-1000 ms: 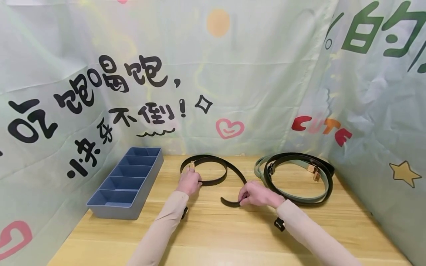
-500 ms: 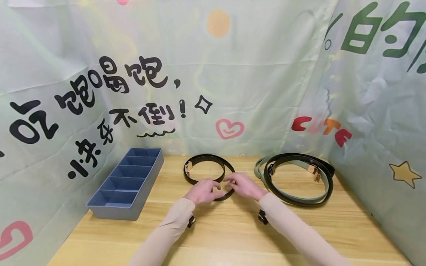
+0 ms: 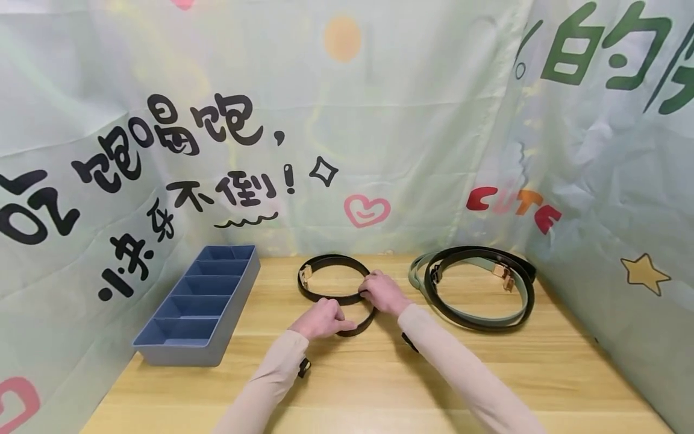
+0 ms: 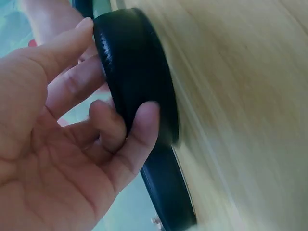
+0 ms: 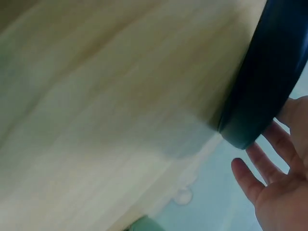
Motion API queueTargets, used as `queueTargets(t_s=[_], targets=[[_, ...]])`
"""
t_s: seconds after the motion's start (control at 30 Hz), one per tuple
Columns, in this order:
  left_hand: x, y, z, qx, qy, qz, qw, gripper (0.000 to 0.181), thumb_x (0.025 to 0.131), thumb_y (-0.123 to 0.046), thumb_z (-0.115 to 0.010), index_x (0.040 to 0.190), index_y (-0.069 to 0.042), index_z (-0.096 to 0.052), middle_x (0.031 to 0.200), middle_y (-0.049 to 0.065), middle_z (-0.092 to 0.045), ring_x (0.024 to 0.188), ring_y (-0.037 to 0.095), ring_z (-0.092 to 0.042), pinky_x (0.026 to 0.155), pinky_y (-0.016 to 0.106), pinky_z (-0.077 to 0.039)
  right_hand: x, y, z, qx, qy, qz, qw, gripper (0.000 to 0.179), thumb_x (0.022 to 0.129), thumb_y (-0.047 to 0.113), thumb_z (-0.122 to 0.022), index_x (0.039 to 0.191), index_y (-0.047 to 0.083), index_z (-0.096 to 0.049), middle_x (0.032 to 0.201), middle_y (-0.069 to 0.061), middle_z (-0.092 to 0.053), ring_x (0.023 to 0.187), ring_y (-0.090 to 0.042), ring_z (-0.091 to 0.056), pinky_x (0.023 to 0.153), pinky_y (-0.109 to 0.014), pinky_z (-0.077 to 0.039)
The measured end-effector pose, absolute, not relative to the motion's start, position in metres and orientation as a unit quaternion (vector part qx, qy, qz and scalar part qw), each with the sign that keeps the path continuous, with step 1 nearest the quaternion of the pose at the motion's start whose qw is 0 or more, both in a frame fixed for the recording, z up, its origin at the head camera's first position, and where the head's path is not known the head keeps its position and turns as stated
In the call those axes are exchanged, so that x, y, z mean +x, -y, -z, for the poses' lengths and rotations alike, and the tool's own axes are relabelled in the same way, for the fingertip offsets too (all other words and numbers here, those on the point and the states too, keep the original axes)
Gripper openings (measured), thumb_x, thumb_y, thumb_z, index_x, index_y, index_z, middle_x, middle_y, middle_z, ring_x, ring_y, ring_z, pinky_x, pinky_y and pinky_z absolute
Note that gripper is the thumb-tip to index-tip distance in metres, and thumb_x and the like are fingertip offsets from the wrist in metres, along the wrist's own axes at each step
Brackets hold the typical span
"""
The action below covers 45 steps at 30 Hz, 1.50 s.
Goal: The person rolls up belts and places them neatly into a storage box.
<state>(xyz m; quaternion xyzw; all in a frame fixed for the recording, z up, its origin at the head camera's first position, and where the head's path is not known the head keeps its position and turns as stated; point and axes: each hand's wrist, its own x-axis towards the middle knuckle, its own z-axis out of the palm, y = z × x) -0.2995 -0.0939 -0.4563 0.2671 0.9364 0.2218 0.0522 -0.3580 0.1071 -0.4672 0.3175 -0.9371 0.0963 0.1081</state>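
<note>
A black belt (image 3: 347,299) with a gold buckle (image 3: 306,276) stands on edge on the table, coiled into an upper loop and a smaller loop nearer me. My left hand (image 3: 320,318) holds the nearer loop at its left side. In the left wrist view, the thumb and fingers of that hand (image 4: 57,139) lie on both sides of the black strap (image 4: 132,53). My right hand (image 3: 384,293) pinches the belt at the right, where the loops meet. The right wrist view shows the strap (image 5: 269,72) against that hand (image 5: 284,192), its lower fingers spread; its thumb is mostly hidden.
A blue-grey divided box (image 3: 230,331) stands at the left of the wooden table (image 3: 347,392). At the right lie a coiled black belt (image 3: 530,304) and a pale green belt (image 3: 490,316) with gold buckles (image 3: 501,271). Printed cloth (image 3: 412,150) walls the back and sides.
The belt's long tail has been drawn round into the smaller loop. My right hand moved left and up with it; my left hand left the buckle and came down to the near loop.
</note>
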Motion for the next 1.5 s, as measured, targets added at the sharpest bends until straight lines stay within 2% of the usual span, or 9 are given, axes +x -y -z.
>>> queueTargets(t_s=[0.17,0.4,0.6,0.77,0.97,1.13,1.3,1.4,1.5], targets=[[-0.301,0.103,0.455,0.258,-0.935,-0.239,0.052,0.058,0.094,-0.038,-0.065,0.044,-0.019,-0.042,0.041,-0.012,-0.027,0.04,0.004,-0.023,0.045,0.022,-0.025,-0.356,-0.119,0.462,0.306,0.94,-0.11,0.102,0.01,0.088,0.021,-0.073,0.08,0.017,-0.077,0.08,0.007,-0.073,0.083,-0.019,-0.049,0.078,-0.037,-0.046],[-0.296,0.107,0.455,0.23,-0.948,-0.215,0.037,0.004,0.086,-0.009,-0.072,0.083,-0.008,-0.07,0.078,0.001,-0.065,0.068,0.013,-0.055,0.064,0.028,-0.048,-0.348,-0.13,0.464,0.283,0.944,-0.119,0.118,0.016,0.086,0.026,-0.076,0.071,0.021,-0.076,0.069,0.011,-0.069,0.073,-0.013,-0.056,0.075,-0.034,-0.047],[-0.297,0.114,0.454,0.151,-0.964,-0.215,-0.027,0.037,0.077,0.01,-0.068,0.112,0.004,-0.062,0.106,0.021,-0.058,0.078,0.028,-0.06,0.071,0.039,-0.055,-0.351,-0.13,0.463,0.262,0.95,-0.125,0.114,0.022,0.088,0.025,-0.074,0.067,0.02,-0.073,0.065,0.009,-0.067,0.059,-0.008,-0.053,0.06,-0.029,-0.045],[-0.299,0.12,0.453,0.099,-0.973,-0.196,-0.071,0.019,0.072,0.009,-0.066,0.089,0.003,-0.06,0.084,0.017,-0.056,0.067,0.027,-0.054,0.062,0.039,-0.051,-0.355,-0.128,0.46,0.245,0.956,-0.119,0.111,0.023,0.087,0.028,-0.074,0.066,0.02,-0.072,0.064,0.008,-0.067,0.055,-0.007,-0.052,0.057,-0.03,-0.044],[-0.296,0.122,0.456,0.038,-0.967,-0.252,0.014,0.022,0.078,-0.009,-0.074,0.069,-0.006,-0.054,0.061,0.003,-0.047,0.053,0.016,-0.046,0.047,0.029,-0.04,-0.356,-0.129,0.464,0.24,0.958,-0.125,0.096,0.025,0.088,0.03,-0.073,0.066,0.02,-0.07,0.061,0.009,-0.064,0.052,-0.008,-0.048,0.054,-0.029,-0.041],[-0.293,0.116,0.46,0.039,-0.926,-0.363,0.101,0.023,0.08,-0.007,-0.073,0.095,0.005,-0.061,0.07,0.01,-0.061,0.05,0.017,-0.061,0.048,0.028,-0.052,-0.348,-0.124,0.465,0.23,0.96,-0.121,0.102,0.02,0.086,0.028,-0.075,0.069,0.02,-0.069,0.068,0.007,-0.065,0.062,-0.013,-0.055,0.06,-0.033,-0.045],[-0.293,0.11,0.461,0.06,-0.915,-0.383,0.112,0.053,0.082,0.003,-0.063,0.133,0.006,-0.052,0.085,0.018,-0.066,0.053,0.018,-0.066,0.05,0.028,-0.054,-0.316,-0.111,0.462,0.277,0.948,-0.124,0.1,0.026,0.089,0.031,-0.072,0.103,0.009,-0.073,0.103,-0.008,-0.071,0.099,-0.026,-0.062,0.086,-0.044,-0.052],[-0.295,0.108,0.461,0.079,-0.918,-0.374,0.102,0.056,0.083,0.005,-0.058,0.138,0.0,-0.051,0.089,0.02,-0.066,0.051,0.016,-0.065,0.049,0.027,-0.053,-0.297,-0.103,0.462,0.343,0.925,-0.138,0.083,0.042,0.09,0.043,-0.068,0.116,0.01,-0.069,0.114,-0.008,-0.068,0.105,-0.025,-0.061,0.091,-0.043,-0.05],[-0.297,0.107,0.46,0.11,-0.918,-0.367,0.103,0.054,0.083,0.007,-0.056,0.135,-0.006,-0.057,0.091,0.021,-0.067,0.051,0.016,-0.065,0.048,0.028,-0.053,-0.286,-0.1,0.465,0.405,0.903,-0.133,0.062,0.036,0.088,0.048,-0.068,0.106,0.017,-0.073,0.102,0.002,-0.069,0.092,-0.013,-0.063,0.081,-0.033,-0.052]])
